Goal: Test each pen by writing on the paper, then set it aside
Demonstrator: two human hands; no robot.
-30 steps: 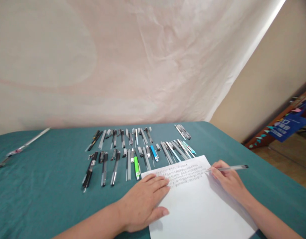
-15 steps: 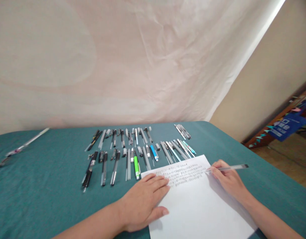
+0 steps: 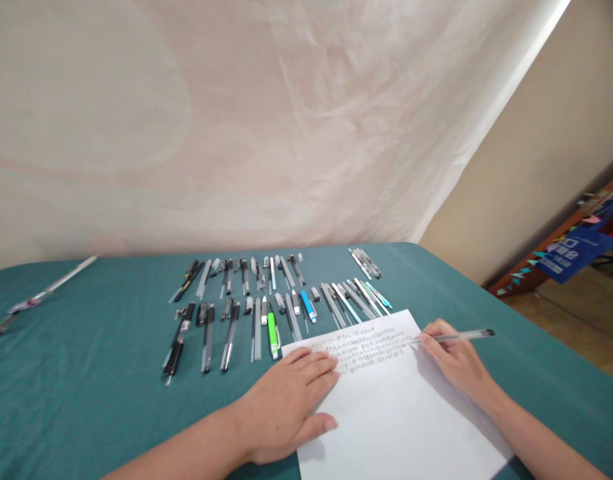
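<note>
My right hand (image 3: 454, 357) pinches a slim, clear plastic, black-ended pen (image 3: 464, 336), its tip pointing left at handwriting (image 3: 374, 350) on the white paper sheet (image 3: 386, 427), near the right edge, long axis roughly crosswise. My left hand (image 3: 286, 403) lies flat across the left edge, thumb spread. Green cloth (image 3: 551, 387) stretches rightward beyond the pen's tail.

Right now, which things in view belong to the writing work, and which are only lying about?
In use:
- white paper, left hand on it
- clear pen, in right hand

Apparently just lying about:
- green item
- blue item
- pen cluster farther back
</note>
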